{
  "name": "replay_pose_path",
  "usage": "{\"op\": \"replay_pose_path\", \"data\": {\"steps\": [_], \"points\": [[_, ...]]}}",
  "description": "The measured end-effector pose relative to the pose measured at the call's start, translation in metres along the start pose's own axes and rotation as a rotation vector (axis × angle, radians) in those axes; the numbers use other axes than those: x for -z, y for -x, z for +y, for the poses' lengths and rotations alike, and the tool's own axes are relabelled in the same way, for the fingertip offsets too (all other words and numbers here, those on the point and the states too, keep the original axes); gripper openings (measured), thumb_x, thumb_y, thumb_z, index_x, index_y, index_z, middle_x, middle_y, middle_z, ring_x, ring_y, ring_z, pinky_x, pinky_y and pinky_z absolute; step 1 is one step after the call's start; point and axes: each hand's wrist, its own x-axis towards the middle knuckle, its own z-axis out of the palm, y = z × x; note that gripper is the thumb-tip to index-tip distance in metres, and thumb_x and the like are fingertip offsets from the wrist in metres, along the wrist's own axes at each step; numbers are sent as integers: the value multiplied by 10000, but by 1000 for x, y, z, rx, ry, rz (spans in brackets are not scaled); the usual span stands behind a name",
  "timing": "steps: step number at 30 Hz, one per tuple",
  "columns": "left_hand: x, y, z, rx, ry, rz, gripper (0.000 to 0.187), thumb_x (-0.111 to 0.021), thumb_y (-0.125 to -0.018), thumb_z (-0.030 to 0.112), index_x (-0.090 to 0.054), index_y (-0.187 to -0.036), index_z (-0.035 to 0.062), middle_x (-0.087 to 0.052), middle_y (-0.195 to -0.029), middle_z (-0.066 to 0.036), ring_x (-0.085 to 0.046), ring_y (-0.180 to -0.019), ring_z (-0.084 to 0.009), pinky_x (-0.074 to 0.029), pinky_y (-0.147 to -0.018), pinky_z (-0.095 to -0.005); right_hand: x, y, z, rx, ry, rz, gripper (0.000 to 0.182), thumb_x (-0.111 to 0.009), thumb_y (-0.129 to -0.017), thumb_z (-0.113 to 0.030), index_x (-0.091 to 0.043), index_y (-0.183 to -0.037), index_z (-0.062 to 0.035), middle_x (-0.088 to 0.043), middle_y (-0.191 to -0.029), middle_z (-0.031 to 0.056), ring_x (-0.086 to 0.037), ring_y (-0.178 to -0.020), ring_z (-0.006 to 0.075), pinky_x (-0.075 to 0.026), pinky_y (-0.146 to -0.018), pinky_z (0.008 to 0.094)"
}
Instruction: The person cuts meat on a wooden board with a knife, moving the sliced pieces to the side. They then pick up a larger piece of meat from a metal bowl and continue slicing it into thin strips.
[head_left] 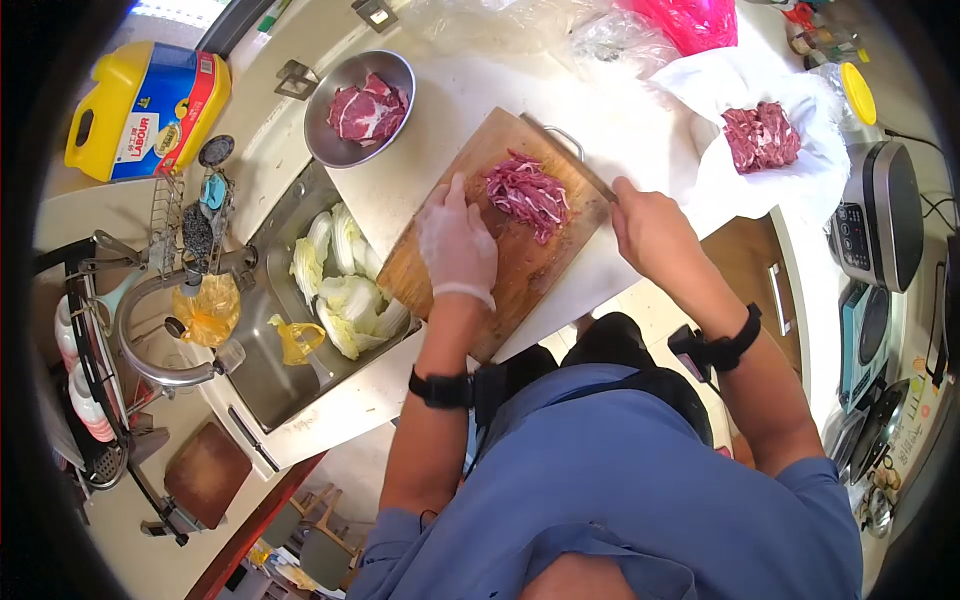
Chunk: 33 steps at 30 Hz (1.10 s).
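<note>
Gloved left hand (457, 245) lay flat, fingers spread, on brown wooden cutting board (470, 260) beside sliced red meat pile (528, 195). Right hand (650, 230) was clenched on knife handle. Approx. one slab done; uncut slabs in round steel bowl (330, 140) & on white wrap (800, 150) left.

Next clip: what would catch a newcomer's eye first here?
The heap of sliced raw meat on the wooden cutting board at centre, with the gloved left hand flat beside it and the bare right hand gripping a knife handle. Cabbage leaves fill the sink on the left.
</note>
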Motion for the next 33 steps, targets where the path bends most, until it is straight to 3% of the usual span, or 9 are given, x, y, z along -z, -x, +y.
{"op": "replay_pose_path", "data": {"steps": [2,8,17,18,22,24,28,29,33], "points": [[-5,-5,6,23,-22,-144,437,-554,-956,91,-536,-1383,1,-592,-1270,-248,-537,-1202,-404,-396,-1060,-468,-12,-1,1,21,25,-15,175,-545,-929,-97,-570,-1067,8,-644,-754,285,-651,-751,463,-511,-675,550],[-26,13,28,101,273,81,523,-503,-962,47,-409,-1470,-31,-505,-1407,-284,-467,-1313,-433,-361,-1122,-450,-9,13,10,175,-189,27,197,-602,-950,-189,-600,-957,8,-631,-734,264,-605,-718,489,-496,-648,540],[-66,-9,35,-98,68,65,457,-505,-989,147,-473,-1415,-14,-527,-1376,-257,-479,-1279,-436,-360,-1099,-480,-47,43,44,-347,-782,-232,405,-561,-1004,-357,-685,-997,28,-644,-680,180,-616,-523,265,-508,-558,402],[-62,-5,40,-84,138,78,438,-517,-985,179,-497,-1376,-18,-547,-1321,-249,-499,-1226,-431,-373,-1061,-490,-71,41,49,-108,-710,-66,440,-561,-999,-394,-682,-950,27,-649,-663,189,-626,-506,303,-500,-526,428],[-69,7,53,-12,401,172,469,-628,-953,231,-526,-1317,-46,-595,-1183,-241,-551,-1115,-399,-421,-978,-479,-98,31,10,-52,-590,-111,464,-537,-982,-378,-641,-819,44,-660,-770,295,-652,-797,492,-514,-706,550],[-75,10,55,-84,323,247,519,-633,-969,265,-507,-1359,-54,-586,-1258,-257,-535,-1187,-407,-407,-1040,-462,-80,31,-4,-18,-704,-215,381,-508,-984,-307,-618,-964,57,-667,-752,287,-648,-744,500,-531,-736,534],[-64,8,81,5,373,229,518,-680,-951,182,-507,-1378,-56,-550,-1344,-236,-548,-1202,-360,-427,-1053,-422,-70,40,0,12,-745,-63,284,-566,-922,-241,-621,-876,34,-649,-783,314,-637,-791,517,-505,-741,575],[-62,10,94,-34,378,217,491,-690,-945,120,-517,-1371,-52,-549,-1341,-212,-571,-1170,-319,-455,-1031,-396,-69,47,7,79,-640,13,278,-502,-955,-186,-589,-1014,71,-676,-757,260,-707,-648,368,-561,-668,477],[-55,-1,194,-157,698,-17,439,-683,-909,46,-571,-1327,-24,-527,-1336,-195,-573,-1139,-303,-461,-1000,-391,7,83,30,-144,-798,59,262,-509,-967,-176,-579,-1024,70,-671,-755,245,-709,-643,322,-558,-631,449]]}}
